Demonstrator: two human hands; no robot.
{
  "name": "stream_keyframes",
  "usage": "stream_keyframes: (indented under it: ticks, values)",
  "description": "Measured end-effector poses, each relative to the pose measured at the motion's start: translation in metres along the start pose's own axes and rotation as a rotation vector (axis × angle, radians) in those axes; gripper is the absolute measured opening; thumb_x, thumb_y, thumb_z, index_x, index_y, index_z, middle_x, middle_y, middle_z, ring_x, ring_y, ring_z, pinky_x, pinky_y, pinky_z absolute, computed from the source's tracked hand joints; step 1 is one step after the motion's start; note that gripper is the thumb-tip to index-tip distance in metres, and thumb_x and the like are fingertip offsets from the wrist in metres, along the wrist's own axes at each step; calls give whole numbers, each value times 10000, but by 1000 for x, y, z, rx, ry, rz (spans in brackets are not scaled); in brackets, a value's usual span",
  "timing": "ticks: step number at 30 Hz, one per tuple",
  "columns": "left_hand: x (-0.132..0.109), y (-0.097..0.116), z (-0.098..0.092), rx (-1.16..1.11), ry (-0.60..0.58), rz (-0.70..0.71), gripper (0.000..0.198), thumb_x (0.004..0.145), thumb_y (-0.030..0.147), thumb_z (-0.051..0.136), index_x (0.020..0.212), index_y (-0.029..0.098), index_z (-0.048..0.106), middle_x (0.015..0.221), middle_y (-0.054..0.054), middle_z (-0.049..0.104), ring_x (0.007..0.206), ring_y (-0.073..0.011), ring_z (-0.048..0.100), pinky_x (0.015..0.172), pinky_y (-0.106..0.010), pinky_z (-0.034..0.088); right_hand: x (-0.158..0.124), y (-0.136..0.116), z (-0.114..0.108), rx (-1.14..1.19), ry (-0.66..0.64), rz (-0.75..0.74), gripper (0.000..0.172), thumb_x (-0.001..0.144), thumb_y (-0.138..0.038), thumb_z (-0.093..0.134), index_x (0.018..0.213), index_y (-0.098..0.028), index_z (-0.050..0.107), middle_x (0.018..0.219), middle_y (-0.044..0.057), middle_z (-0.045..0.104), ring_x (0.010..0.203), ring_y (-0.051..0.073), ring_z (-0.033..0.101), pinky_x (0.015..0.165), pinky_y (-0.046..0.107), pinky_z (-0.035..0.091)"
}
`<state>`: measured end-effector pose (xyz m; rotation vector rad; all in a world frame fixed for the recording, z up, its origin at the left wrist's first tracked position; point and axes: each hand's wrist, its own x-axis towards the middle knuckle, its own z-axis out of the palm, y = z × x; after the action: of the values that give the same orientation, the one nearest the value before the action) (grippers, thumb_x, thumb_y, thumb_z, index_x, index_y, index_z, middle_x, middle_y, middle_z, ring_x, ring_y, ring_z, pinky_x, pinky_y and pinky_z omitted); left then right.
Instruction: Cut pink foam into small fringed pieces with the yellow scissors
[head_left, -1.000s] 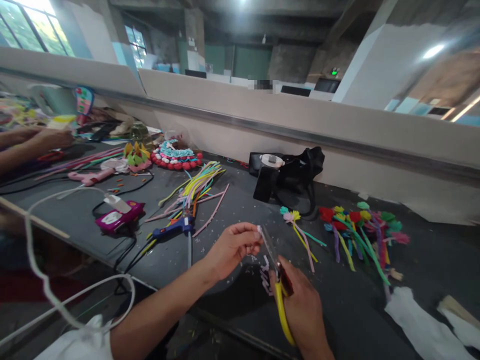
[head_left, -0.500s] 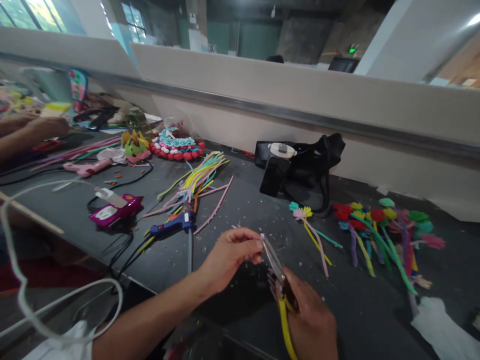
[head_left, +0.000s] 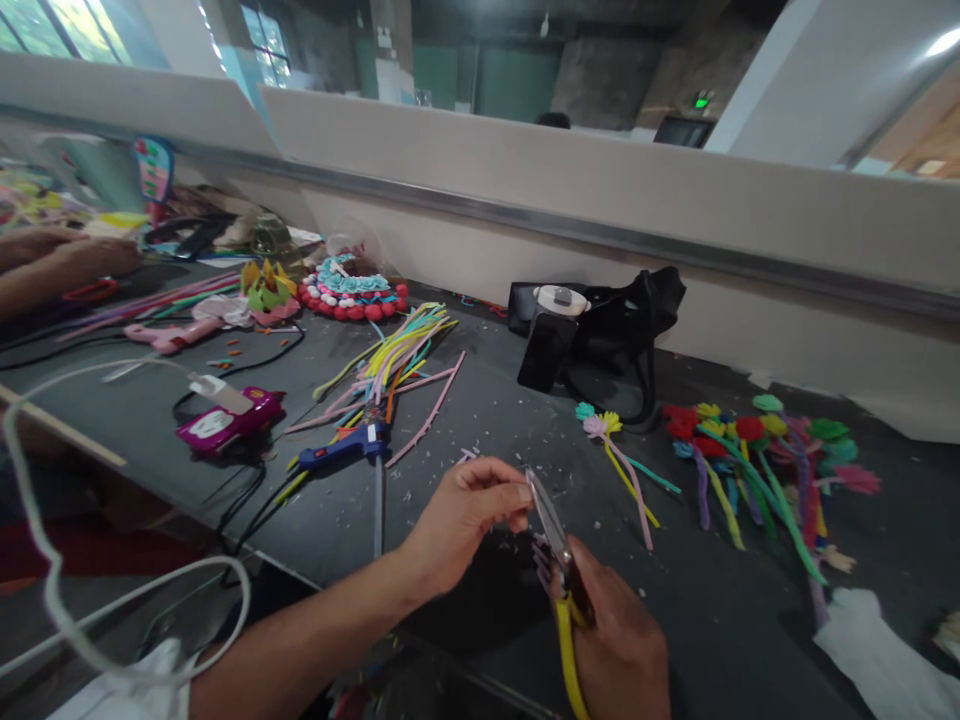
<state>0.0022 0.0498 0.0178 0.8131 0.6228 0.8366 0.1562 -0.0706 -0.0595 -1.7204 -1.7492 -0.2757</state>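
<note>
My right hand is closed around yellow-handled scissors, their blades pointing up and away. Close to the blade tips, my left hand pinches thumb against fingers; what lies between them is too small to make out. Short lilac fuzzy pieces show beside the scissors at my right fingers, and I cannot tell whether they are held. Small pale clippings are scattered on the dark table around both hands. Beyond my right hand lies a small bunch of pipe-cleaner flowers with yellow, pink and teal stems.
A blue glue gun and a bundle of pipe cleaners lie left of centre. Further left are a purple device and a pink glue gun. A phone leans before a black bag. Pipe-cleaner flowers lie right. A co-worker's hands appear far left.
My hands keep nearly the same pose, with the scissor tips still at my left fingertips. The view has shifted very slightly. The co-worker's hands at far left have moved a little.
</note>
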Motion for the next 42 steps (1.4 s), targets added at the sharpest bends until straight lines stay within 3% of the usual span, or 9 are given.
stream_keyframes:
  ticks: [10, 20, 42]
  values:
    - [1, -2, -3, 14, -30, 2, 81, 720, 183, 736, 741, 139, 673, 710, -20, 656, 581, -92, 560, 590, -230, 430, 4, -3, -5, -35, 41, -55, 314, 934, -174, 374, 1174, -129, 571, 854, 66, 712, 730, 156, 684, 650, 238, 511]
    - [0, 1, -1, -3, -33, 13, 93, 710, 187, 744, 750, 139, 676, 690, -13, 650, 578, -90, 555, 582, -224, 420, 4, -7, -7, -105, 48, 38, 322, 948, -340, 429, 1115, -141, 620, 907, 80, 711, 780, 184, 680, 683, 266, 494]
    - [-2, -2, 4, 41, -76, -13, 88, 699, 180, 739, 741, 132, 677, 693, -22, 649, 570, -93, 549, 592, -236, 426, -7, 3, -4, -43, 18, 21, 310, 940, -330, 472, 1134, -136, 616, 974, 86, 724, 802, 162, 699, 701, 233, 520]
